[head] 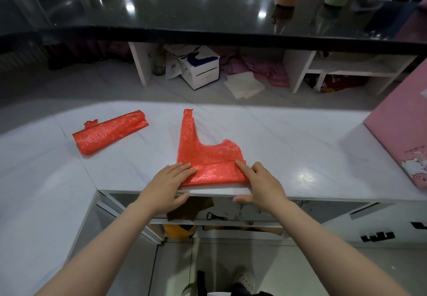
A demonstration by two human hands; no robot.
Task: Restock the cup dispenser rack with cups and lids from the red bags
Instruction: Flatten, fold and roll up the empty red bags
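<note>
A flat, empty red plastic bag [203, 157] lies at the near edge of the white marble counter [288, 148], its bottom part folded over and one handle pointing away from me. My left hand [167, 186] presses straight fingers on the fold's left end, thumb under the counter edge. My right hand [262, 183] presses the fold's right end the same way. A second red bag [109, 131], folded into a long strip, lies to the left. No cups, lids or dispenser rack are in view.
A black raised counter [208, 14] runs across the back. Beneath it are white shelf dividers, a white box [201, 67], a glass jar [158, 62] and loose papers [243, 84]. A pink panel [402, 120] leans at the right. Open shelves lie below the counter edge.
</note>
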